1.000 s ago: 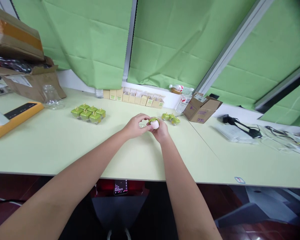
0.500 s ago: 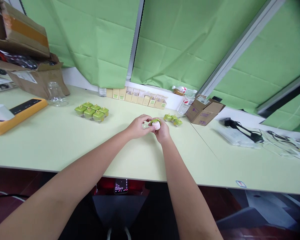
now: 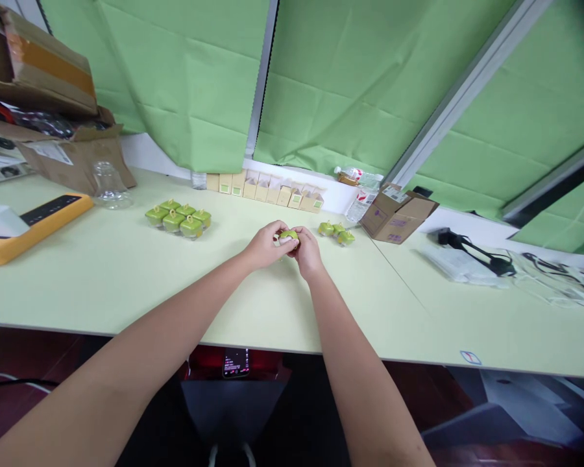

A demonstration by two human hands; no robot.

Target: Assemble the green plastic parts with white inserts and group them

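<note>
Above the middle of the table, my left hand (image 3: 267, 246) and my right hand (image 3: 308, 253) meet with bent fingers round a small green-lidded container (image 3: 288, 234). Its rounded green top shows between the fingertips, with a pale edge below. Most of its lower part is hidden by my fingers. A group of similar green-lidded containers (image 3: 173, 221) with clear bases and ring tops stands to the left of my hands. Several more such containers (image 3: 338, 231) sit just beyond my right hand.
Small cardboard boxes (image 3: 267, 191) line the back edge. A brown carton (image 3: 394, 214) and plastic bottles (image 3: 359, 206) stand behind right. At left are a clear jar (image 3: 109, 187), a yellow-framed device (image 3: 58, 217) and large cartons (image 3: 78, 152). Cables (image 3: 481, 256) lie far right.
Both hands have shifted slightly left and come closer together. The white round part seen in the right hand is now mostly covered, and the green top faces up.
</note>
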